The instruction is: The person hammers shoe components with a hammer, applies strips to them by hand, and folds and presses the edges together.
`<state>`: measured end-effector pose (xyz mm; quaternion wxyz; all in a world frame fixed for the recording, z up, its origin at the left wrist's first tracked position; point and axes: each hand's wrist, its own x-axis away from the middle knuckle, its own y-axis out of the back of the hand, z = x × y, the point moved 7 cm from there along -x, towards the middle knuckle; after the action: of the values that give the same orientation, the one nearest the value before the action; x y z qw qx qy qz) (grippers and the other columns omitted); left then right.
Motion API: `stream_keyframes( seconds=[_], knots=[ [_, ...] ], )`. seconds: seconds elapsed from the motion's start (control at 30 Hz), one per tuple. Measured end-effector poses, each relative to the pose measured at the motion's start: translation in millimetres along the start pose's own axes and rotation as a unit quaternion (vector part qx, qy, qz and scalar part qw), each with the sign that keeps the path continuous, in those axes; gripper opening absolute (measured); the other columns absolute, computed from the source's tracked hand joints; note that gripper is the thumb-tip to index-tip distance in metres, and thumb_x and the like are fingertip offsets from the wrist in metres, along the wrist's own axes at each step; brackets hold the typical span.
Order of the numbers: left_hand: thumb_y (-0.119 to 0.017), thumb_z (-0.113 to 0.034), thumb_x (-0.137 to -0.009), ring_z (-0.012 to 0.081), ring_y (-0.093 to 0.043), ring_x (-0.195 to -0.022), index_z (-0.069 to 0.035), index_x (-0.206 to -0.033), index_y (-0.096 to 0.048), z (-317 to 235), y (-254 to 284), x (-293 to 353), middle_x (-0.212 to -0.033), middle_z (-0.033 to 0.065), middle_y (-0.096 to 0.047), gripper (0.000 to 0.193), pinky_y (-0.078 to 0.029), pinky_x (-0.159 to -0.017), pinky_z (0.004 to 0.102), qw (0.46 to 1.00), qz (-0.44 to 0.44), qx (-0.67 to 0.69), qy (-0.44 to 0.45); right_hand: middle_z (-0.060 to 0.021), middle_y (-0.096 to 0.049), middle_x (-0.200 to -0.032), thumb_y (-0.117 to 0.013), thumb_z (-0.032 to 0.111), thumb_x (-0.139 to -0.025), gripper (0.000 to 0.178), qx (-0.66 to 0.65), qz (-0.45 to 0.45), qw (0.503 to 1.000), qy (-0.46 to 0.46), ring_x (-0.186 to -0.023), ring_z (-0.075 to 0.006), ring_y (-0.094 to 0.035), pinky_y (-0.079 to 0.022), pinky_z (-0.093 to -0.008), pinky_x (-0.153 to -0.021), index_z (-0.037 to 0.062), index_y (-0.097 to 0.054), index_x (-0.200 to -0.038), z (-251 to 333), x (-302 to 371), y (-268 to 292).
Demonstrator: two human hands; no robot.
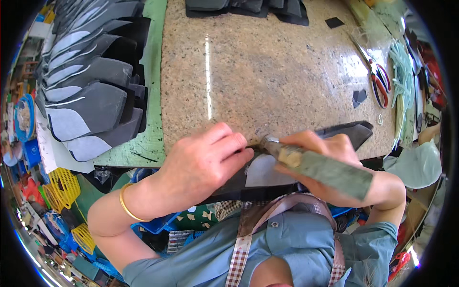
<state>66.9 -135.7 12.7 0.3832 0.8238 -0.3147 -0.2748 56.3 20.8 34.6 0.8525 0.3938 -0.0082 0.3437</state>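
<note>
A dark grey sheet piece with a light grey patch lies along the near edge of the stone slab and hangs over it. My left hand is closed, fingertips pinched at the left part of this piece's far edge. In my right hand is a hammer, gripped close to its shiny metal head, its thick grey-green handle slanting back over my wrist. The head sits right beside my left fingertips, at the piece's edge. Motion blurs the handle's end, and the hands hide part of the piece.
Overlapping grey pieces with light patches are stacked on the green board at left. More dark pieces lie at the slab's far edge. Red-handled scissors, pale green cords and small dark scraps are at right.
</note>
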Motion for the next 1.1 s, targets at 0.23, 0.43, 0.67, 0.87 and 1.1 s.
stream_keyframes(
  seconds=[0.23,0.43,0.67,0.87,1.1],
  knots=[
    [-0.071,-0.007,-0.069,0.0239,-0.061,-0.079,0.002,-0.092,-0.069,0.3,1.5,16.5,-0.09,0.0064,-0.062,0.024,-0.051,-0.06,0.0324,0.996,-0.058,-0.027,-0.067,-0.0109,-0.066,-0.076,-0.066,0.023,-0.085,0.039,0.036,0.094,0.992,0.074,-0.064,-0.0279,-0.069,-0.053,-0.0369,-0.054,0.0041,-0.054,-0.117,14.0,-10.5,-17.3],
    [-0.072,-0.005,-0.069,0.0232,-0.061,-0.084,0.004,-0.093,-0.068,9.8,6.1,23.6,-0.094,0.0083,-0.063,0.027,-0.053,-0.063,0.0344,0.998,-0.057,0.001,-0.041,-0.0109,-0.067,-0.08,-0.067,0.02,-0.083,0.041,0.031,0.05,0.996,0.062,-0.064,-0.0272,-0.069,-0.052,-0.0378,-0.052,0.0053,-0.054,-0.12,12.5,-15.6,-15.9],
    [-0.071,-0.002,-0.07,0.0254,-0.063,-0.083,0.005,-0.093,-0.07,10.9,4.2,41.2,-0.095,0.0106,-0.064,0.025,-0.053,-0.064,0.0328,0.992,-0.127,-0.014,-0.003,-0.0121,-0.066,-0.08,-0.067,0.019,-0.083,0.045,0.074,0.111,0.984,0.118,-0.063,-0.0265,-0.069,-0.053,-0.0374,-0.052,-0.0014,-0.052,-0.12,31.7,-23.7,-27.1],
    [-0.072,-0.004,-0.068,0.0255,-0.062,-0.081,0.006,-0.094,-0.07,10.7,5.8,57.4,-0.095,0.0119,-0.064,0.028,-0.052,-0.064,0.0327,0.984,-0.163,-0.016,0.067,-0.0126,-0.068,-0.08,-0.066,0.018,-0.083,0.043,0.054,0.111,0.986,0.111,-0.065,-0.0276,-0.07,-0.054,-0.0383,-0.053,0.0002,-0.053,-0.121,28.4,-28.1,-27.6],
    [-0.072,-0.006,-0.069,0.0266,-0.062,-0.083,0.005,-0.098,-0.069,-12.2,-1.2,63.5,-0.098,0.0125,-0.064,0.031,-0.053,-0.068,0.0343,0.976,-0.167,-0.107,0.088,-0.0124,-0.066,-0.084,-0.061,0.021,-0.086,0.046,0.03,0.16,0.978,0.127,-0.065,-0.0303,-0.067,-0.051,-0.0404,-0.053,0.0011,-0.047,-0.125,35.9,-38.2,-34.3]
  ],
)
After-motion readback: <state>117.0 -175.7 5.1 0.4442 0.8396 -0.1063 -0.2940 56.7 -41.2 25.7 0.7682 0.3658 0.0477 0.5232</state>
